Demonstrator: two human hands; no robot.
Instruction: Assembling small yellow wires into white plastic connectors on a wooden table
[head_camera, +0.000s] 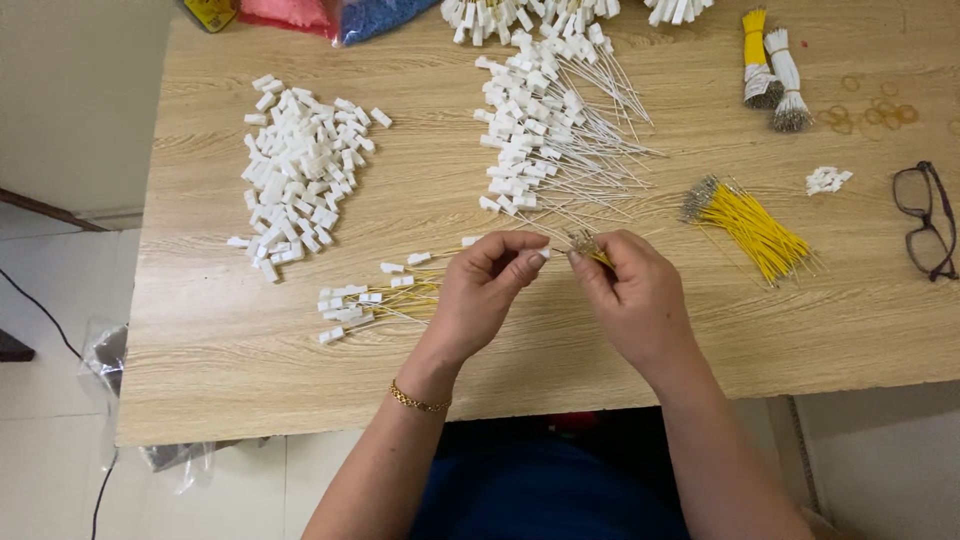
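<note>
Left hand: the left hand (487, 290) is raised just above the near middle of the wooden table (200, 350), thumb and forefinger pinched on a small white connector (541, 254).
Right hand: the right hand (632, 295) is close beside it, fingertips nipped on the metal-tipped end of a short yellow wire (592, 250); the other fingers are curled in.
Where the work is: connector and wire tip meet between the two hands, nearly touching.
Handling: the wire looks very light and springy, likely to bend if held far back, so it is best held right behind the tip. The connector seems stiff, smooth and tiny, easy to drop; a grip on its flat sides suits it.
Left of the hands: a few finished yellow leads (375, 298) with white ends.
Far left: a heap of loose white housings (300, 165).
Far middle: a fan of white leads (550, 140).
Right: a bundle of yellow wires (755, 225), and further right a pair of glasses (928, 220).
</note>
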